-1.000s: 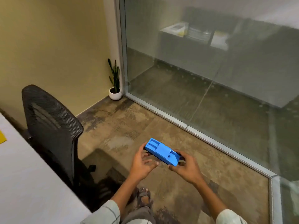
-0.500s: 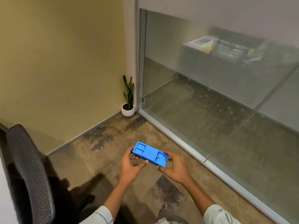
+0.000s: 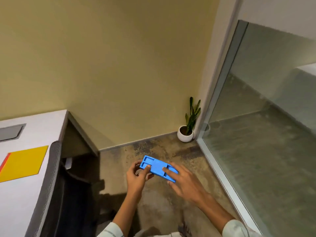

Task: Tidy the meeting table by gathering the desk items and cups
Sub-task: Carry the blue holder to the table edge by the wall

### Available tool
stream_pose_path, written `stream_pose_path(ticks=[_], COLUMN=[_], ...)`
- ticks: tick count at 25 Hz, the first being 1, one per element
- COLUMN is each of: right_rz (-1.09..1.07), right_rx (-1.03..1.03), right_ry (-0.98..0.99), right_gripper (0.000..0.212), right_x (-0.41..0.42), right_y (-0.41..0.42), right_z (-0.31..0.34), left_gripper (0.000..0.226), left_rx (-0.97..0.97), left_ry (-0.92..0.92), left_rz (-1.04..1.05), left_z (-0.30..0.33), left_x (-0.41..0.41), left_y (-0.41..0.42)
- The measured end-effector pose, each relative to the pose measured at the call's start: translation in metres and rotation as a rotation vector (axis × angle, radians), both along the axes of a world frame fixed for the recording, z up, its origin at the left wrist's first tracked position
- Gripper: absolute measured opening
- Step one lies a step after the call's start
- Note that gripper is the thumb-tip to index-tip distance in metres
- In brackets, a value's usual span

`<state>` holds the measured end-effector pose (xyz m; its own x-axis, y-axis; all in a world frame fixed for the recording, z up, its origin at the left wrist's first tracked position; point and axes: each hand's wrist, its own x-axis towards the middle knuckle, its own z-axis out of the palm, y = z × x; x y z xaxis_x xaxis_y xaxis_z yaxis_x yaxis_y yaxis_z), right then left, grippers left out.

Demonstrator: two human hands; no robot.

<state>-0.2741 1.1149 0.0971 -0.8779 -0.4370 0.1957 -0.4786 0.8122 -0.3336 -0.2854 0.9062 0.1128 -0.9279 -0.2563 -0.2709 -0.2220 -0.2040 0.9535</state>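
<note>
A flat blue plastic holder [image 3: 156, 167] with shallow recesses hangs in the air over the floor, held between both hands. My left hand [image 3: 139, 177] grips its left end, thumb on top. My right hand [image 3: 183, 181] holds its right end with fingers spread over the top. The white meeting table [image 3: 25, 194] lies to the left, bearing a yellow sheet [image 3: 24, 162] with an orange edge. No cups are in view.
A black mesh chair [image 3: 56, 194] stands between me and the table. A grey hatch [image 3: 10, 132] is set in the tabletop. A potted plant [image 3: 187, 130] sits in the corner by the glass partition [image 3: 265, 125]. Stained concrete floor lies below my hands.
The view has swung left, bringing the table and yellow sheet into sight. Both hands still hold the blue holder, and my right fingers have spread over its top.
</note>
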Motion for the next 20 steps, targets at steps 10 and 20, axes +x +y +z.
stream_pose_path(ticks=[10, 20], right_rz=[0.35, 0.57], right_rx=[0.037, 0.098], right_ry=[0.009, 0.064], right_gripper=[0.072, 0.082], right_x=[-0.187, -0.389], right_y=[-0.071, -0.266], right_z=[0.026, 0.029], left_gripper=[0.024, 0.025], left_rx=[-0.012, -0.226], left_ry=[-0.042, -0.046], left_rz=[0.339, 0.551], left_z=[0.012, 0.012], left_x=[-0.135, -0.308], left_y=[-0.044, -0.193])
